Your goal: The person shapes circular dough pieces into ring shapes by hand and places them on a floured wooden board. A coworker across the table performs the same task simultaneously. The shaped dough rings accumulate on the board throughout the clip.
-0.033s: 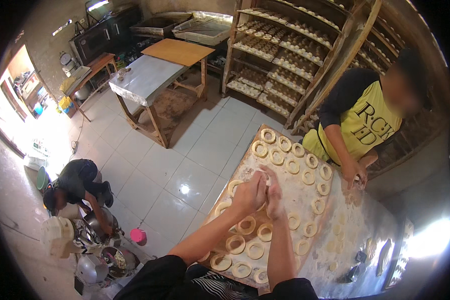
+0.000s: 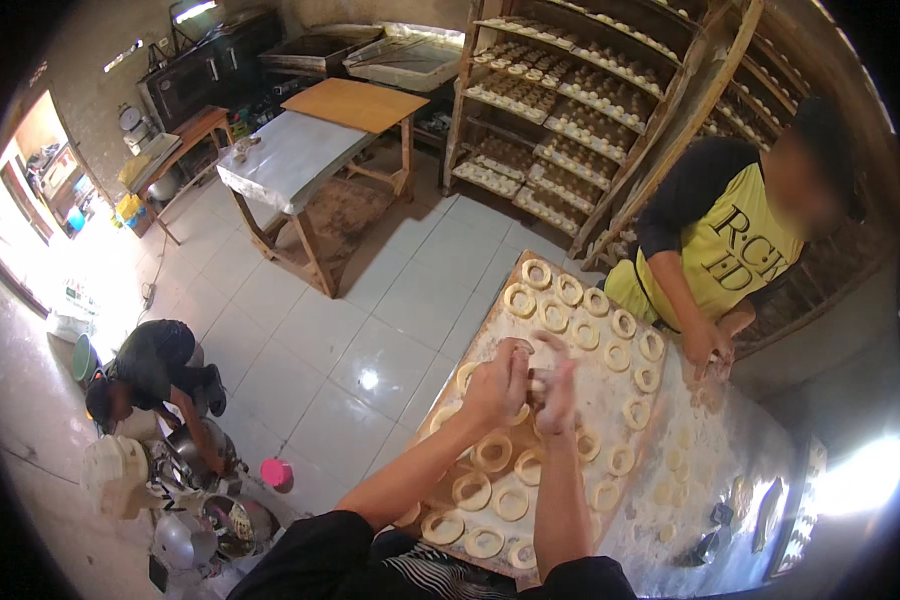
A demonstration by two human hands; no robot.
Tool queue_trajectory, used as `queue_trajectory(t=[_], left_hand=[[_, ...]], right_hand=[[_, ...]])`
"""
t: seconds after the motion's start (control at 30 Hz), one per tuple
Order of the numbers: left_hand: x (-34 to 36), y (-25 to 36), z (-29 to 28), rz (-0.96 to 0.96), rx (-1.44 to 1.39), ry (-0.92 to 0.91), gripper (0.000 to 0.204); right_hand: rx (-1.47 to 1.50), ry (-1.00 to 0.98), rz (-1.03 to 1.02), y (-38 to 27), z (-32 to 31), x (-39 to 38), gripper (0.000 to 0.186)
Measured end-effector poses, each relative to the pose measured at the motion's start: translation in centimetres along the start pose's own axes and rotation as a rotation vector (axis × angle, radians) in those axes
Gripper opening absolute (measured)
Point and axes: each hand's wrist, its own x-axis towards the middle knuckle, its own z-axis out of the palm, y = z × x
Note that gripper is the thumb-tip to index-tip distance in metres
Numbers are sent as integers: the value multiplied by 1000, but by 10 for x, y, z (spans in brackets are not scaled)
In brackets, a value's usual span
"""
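Over the wooden board (image 2: pixel 480 345), my two hands face each other. My left hand (image 2: pixel 502 383) is closed, its fingers curled round a small piece of pale dough (image 2: pixel 537 381) that shows between the palms. Beside it my right hand (image 2: pixel 556 392) is spread, its fingers stretched upward and smeared by motion, its palm near or against the dough. Part of the dough is hidden by the hands. Flour whitens the fingers. Several dough rings (image 2: pixel 511 502) lie in rows on the board around and beneath my forearms.
A metal-topped table (image 2: pixel 660 500) adjoins the board; a co-worker in a yellow shirt (image 2: pixel 740 230) works dough there. Racks (image 2: pixel 570 150) of dough-filled trays stand behind. At lower left another person (image 2: pixel 150 370) bends over a metal pot (image 2: pixel 200 450). A pink dipper (image 2: pixel 277 474) sits on the tiles.
My hands have parted slightly, and my right hand's fingers have spread away from the left, so the dough between them shows more. The rings on the board stay put.
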Motion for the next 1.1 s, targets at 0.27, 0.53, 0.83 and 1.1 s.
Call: queue_trajectory(t=[0.27, 0.53, 0.83, 1.1], left_hand=[[86, -44, 7, -160, 124, -46, 45], [131, -113, -16, -313, 716, -201, 65], [117, -113, -23, -228, 748, -423, 77], [123, -117, -16, -192, 775, -415, 91]], right_hand=[[-117, 133, 439, 21, -21, 69, 66], [-1215, 292, 546, 53, -24, 94, 70], [-1602, 153, 577, 83, -16, 87, 69], [-1617, 145, 455, 80, -19, 89, 59]])
